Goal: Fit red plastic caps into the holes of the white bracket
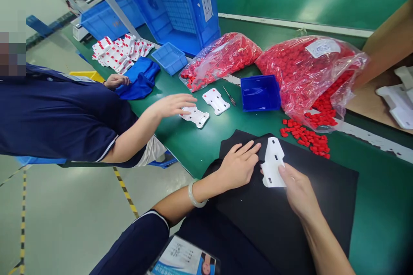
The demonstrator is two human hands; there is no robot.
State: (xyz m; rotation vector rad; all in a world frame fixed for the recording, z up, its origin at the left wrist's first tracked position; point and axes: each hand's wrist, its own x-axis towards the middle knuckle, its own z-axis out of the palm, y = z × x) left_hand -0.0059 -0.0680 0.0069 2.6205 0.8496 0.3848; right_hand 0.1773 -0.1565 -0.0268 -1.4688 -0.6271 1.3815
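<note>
As right grip (pixel 298 189) held white plate (pixel 272 169) by its edge, likely keeping slots (pixel 276 157) exposed, left grip (pixel 238 166) lay spread beside it on cloth (pixel 335 197).

Right hand (pixel 298 189) holding white plate (pixel 273 163), left hand (pixel 239 165) on black cloth (pixel 332 206)

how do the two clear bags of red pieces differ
The right bag is larger and bulges higher; the left bag is smaller and lies flatter. The right bag gapes at its near end, with loose red pieces in front of it, while none show spilled beside the left bag. Both are see-through plastic holding similar red pieces.
</note>
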